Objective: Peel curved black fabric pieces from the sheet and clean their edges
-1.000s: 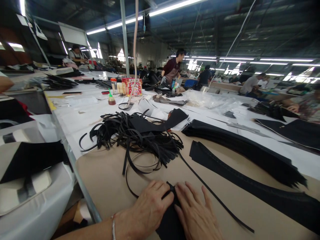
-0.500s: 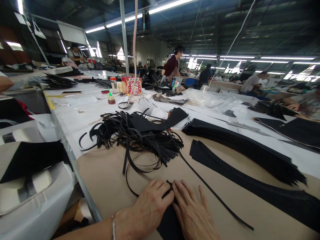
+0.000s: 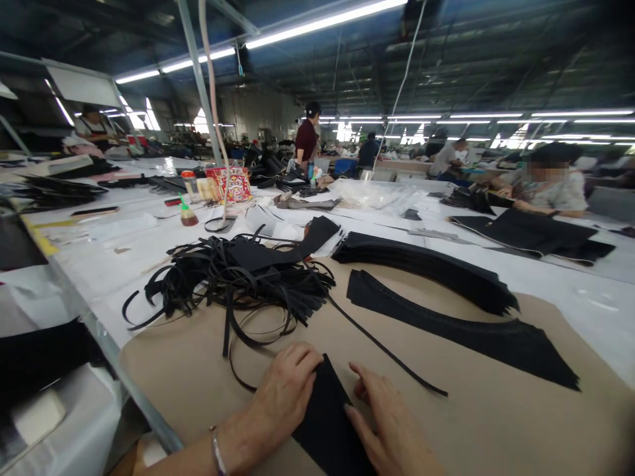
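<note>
A flat black strip-like panel [image 3: 327, 420], leather or fabric, lies on the tan board [image 3: 198, 370] in front of me. My left hand [image 3: 286, 387] has its fingers bent over the panel's upper left edge, thumb hidden beneath. Along the right edge rests the thumb of my right hand [image 3: 384, 413], whose forefinger stretches away from the panel over the board. Beyond my hands sits a tangled heap of narrow black strips [image 3: 238, 271]. One long thin strip [image 3: 387, 344] trails from it to the right. A curved black panel [image 3: 456, 330] lies farther right.
Behind the curved panel is a stack of similar black pieces [image 3: 421, 264]. A small bottle with a green tip [image 3: 188, 215] and a red patterned box [image 3: 231, 185] stand at the back left. The table's metal edge [image 3: 133, 390] runs along my left. A co-worker [image 3: 550, 182] sits at right.
My right hand has lifted its fingers off the panel and shifted right, uncovering more of it. My left hand stays at the left edge. The camera view has turned right.
</note>
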A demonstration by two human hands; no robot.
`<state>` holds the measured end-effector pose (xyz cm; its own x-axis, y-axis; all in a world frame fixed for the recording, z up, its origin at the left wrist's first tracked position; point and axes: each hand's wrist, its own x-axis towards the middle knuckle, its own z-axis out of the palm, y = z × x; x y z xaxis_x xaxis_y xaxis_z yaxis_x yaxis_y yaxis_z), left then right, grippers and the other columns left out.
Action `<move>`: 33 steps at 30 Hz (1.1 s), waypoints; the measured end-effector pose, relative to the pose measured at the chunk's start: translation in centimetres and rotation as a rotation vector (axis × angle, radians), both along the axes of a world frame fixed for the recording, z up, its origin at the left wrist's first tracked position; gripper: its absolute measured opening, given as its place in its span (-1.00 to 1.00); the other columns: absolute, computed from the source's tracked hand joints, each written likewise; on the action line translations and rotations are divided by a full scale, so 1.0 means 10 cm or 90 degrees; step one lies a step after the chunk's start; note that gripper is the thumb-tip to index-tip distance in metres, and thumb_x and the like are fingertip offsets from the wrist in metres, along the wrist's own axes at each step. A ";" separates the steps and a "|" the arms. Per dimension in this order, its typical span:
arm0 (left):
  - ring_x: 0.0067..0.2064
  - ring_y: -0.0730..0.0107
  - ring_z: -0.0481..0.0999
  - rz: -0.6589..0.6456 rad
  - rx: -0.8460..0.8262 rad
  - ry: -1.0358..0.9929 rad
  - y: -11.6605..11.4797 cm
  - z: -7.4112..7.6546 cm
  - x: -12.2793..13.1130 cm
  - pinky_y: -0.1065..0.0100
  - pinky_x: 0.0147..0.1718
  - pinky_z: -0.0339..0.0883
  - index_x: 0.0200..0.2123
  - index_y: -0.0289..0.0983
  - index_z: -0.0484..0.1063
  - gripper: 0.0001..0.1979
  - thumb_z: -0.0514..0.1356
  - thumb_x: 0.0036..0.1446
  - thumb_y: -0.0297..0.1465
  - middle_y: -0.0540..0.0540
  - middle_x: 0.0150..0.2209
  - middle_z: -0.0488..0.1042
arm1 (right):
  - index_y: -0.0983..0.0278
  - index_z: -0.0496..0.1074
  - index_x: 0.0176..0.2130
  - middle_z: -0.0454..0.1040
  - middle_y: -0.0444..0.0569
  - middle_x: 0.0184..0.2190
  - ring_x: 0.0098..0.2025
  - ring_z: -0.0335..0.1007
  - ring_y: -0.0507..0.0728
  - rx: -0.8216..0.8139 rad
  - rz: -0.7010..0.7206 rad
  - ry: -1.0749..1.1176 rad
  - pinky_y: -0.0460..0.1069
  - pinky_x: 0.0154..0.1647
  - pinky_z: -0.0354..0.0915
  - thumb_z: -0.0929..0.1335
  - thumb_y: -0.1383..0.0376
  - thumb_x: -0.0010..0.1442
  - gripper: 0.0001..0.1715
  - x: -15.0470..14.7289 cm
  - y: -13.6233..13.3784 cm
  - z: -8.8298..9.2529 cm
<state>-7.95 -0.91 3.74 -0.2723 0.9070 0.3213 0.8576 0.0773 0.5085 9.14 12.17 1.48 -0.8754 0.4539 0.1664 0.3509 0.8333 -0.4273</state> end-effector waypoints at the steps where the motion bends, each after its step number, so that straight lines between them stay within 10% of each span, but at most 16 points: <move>1: -0.05 0.27 0.36 -0.013 0.007 -0.001 0.03 0.03 0.01 0.20 0.00 0.31 -0.08 -0.23 0.36 -0.69 0.00 0.19 -0.64 -0.10 -0.10 0.40 | 0.33 0.24 0.17 0.48 0.11 -0.14 -0.11 0.44 0.23 -0.013 -0.020 -0.027 0.16 -0.07 0.38 0.26 0.30 0.24 -0.48 0.00 -0.05 0.03; 12: -0.13 0.29 0.38 -0.230 -0.011 0.100 0.26 -0.04 0.00 0.25 -0.10 0.34 -0.12 -0.25 0.46 -0.69 -0.03 0.26 -0.61 -0.10 -0.19 0.46 | 0.28 0.36 -0.06 0.48 0.05 -0.13 -0.07 0.40 0.22 -0.116 -0.104 -0.109 0.10 -0.02 0.27 0.29 0.50 0.13 -0.64 -0.08 -0.24 0.32; 33: -0.12 0.35 0.39 -0.265 -0.088 0.067 0.21 0.02 0.11 0.33 -0.10 0.34 -0.06 -0.26 0.48 -0.63 -0.06 0.27 -0.61 -0.12 -0.16 0.46 | 0.27 0.40 -0.18 0.44 -0.01 -0.21 -0.15 0.41 0.16 -0.133 -0.072 -0.090 0.04 -0.13 0.31 0.24 0.53 0.19 -0.73 0.24 -0.25 0.33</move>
<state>-6.87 1.22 3.99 0.1527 0.9686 0.1962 0.8762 -0.2245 0.4265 11.53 9.72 4.76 -0.8248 0.5621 -0.0613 0.5054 0.6840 -0.5260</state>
